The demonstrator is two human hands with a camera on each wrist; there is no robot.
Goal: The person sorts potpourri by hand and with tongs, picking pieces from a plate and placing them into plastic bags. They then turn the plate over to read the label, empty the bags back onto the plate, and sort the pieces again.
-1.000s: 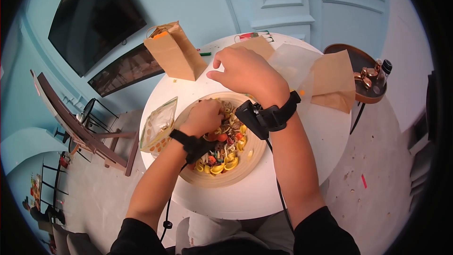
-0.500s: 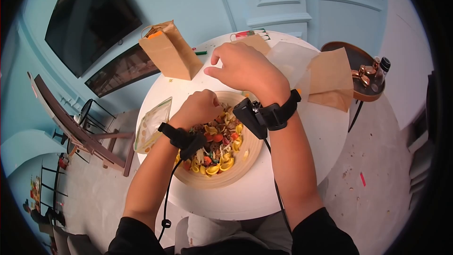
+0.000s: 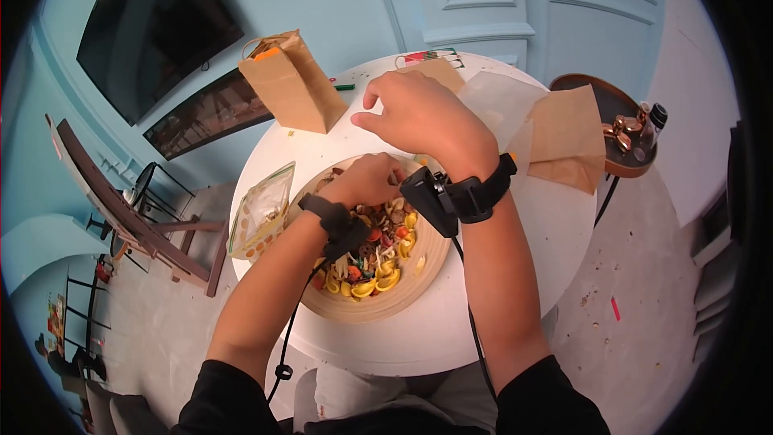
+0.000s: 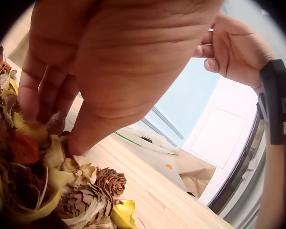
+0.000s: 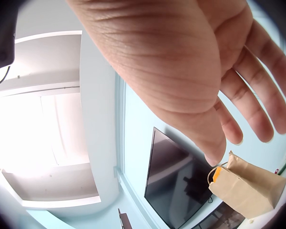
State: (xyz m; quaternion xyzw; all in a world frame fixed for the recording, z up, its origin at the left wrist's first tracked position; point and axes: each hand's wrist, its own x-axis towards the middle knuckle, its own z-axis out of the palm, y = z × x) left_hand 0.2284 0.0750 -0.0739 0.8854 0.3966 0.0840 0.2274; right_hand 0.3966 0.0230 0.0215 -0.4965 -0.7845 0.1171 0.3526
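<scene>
A round wooden dish (image 3: 427,278) holds a heap of potpourri (image 3: 374,262) with yellow petals, orange-red pieces and cones. My left hand (image 3: 366,181) dips into its far side, palm down. In the left wrist view, its fingers (image 4: 31,90) point down into the dried pieces, with the thumb apart from them and brown petals between. A cone (image 4: 85,202) and a yellow petal (image 4: 124,214) lie near the thumb. Beyond the dish, my right hand (image 3: 423,113) is raised over the table, fingers loosely bent and holding nothing.
An upright brown paper bag (image 3: 294,89) stands at the back left of the white table (image 3: 386,350). A clear zip bag (image 3: 262,213) lies left of the dish. Flat brown paper (image 3: 564,133) and a translucent sheet (image 3: 491,101) lie at right. A side table (image 3: 584,84) stands beyond.
My left hand rose from the potpourri toward the dish's far left, then came back down and right into it. The right hand stays in nearly the same place.
</scene>
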